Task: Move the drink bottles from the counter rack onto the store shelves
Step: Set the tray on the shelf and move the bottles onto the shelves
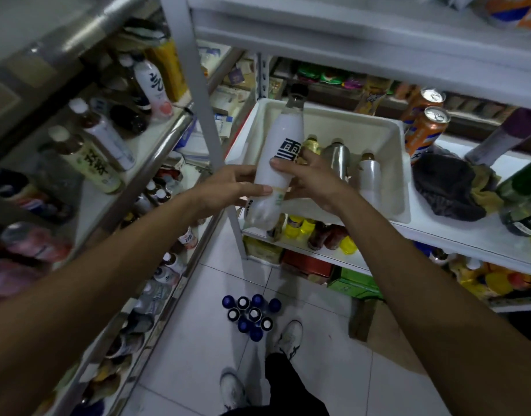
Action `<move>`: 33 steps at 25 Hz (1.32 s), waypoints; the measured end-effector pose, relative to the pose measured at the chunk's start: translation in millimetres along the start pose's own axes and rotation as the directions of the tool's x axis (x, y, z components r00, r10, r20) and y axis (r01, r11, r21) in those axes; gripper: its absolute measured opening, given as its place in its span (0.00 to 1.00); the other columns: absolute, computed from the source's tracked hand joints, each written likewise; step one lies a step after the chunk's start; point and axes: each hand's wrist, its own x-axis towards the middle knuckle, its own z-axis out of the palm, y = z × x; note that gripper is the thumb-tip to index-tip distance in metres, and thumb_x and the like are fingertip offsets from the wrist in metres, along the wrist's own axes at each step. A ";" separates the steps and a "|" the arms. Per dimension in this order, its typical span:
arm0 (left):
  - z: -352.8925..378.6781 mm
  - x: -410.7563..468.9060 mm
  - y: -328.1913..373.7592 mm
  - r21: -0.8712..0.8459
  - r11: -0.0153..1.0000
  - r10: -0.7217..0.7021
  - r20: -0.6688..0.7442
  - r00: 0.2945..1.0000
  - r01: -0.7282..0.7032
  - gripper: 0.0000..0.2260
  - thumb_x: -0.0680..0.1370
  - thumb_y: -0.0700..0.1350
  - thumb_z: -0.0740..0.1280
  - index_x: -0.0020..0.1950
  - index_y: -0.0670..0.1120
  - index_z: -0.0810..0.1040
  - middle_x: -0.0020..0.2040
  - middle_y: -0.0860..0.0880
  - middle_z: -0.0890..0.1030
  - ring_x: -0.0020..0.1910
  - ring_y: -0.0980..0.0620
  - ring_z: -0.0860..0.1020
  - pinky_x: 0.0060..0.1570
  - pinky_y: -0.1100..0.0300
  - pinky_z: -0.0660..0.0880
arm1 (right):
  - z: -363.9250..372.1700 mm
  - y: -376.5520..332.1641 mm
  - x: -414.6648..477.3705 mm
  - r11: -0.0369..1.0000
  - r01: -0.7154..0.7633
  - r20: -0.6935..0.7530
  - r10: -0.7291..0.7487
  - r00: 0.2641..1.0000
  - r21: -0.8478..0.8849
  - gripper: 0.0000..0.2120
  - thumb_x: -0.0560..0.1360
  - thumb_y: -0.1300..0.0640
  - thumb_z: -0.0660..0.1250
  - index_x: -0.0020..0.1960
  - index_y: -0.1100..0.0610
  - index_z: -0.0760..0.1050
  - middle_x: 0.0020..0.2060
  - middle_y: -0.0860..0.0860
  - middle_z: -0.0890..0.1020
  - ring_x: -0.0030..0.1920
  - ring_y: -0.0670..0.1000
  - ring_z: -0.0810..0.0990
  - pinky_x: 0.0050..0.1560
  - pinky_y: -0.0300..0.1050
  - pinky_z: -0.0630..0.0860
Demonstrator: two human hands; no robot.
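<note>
Both hands hold a tall white bottle with a black cap and a large black character on its label, tilted in front of a white bin. My left hand grips its lower body from the left. My right hand wraps round its middle from the right. Inside the bin stand a yellow-capped bottle, a silver bottle and a white-wrapped bottle. The bin rests on the right white shelf. The left metal shelf carries several tea and soda bottles.
Two orange cans and a dark crumpled cloth lie right of the bin. A grey upright post splits the two shelf units. Several blue-capped bottles stand on the tiled floor by my shoes. Lower shelves hold more drinks.
</note>
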 end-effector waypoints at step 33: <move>-33.7 -532.6 -34.3 0.082 0.995 0.089 -0.984 0.156 -0.054 0.14 0.75 0.50 0.70 0.57 0.45 0.80 0.50 0.48 0.85 0.44 0.53 0.82 0.43 0.64 0.79 | 449.1 -116.4 -248.8 0.846 0.521 0.786 -0.396 0.475 0.111 0.18 0.66 0.55 0.80 0.52 0.53 0.78 0.48 0.48 0.85 0.49 0.48 0.85 0.43 0.45 0.80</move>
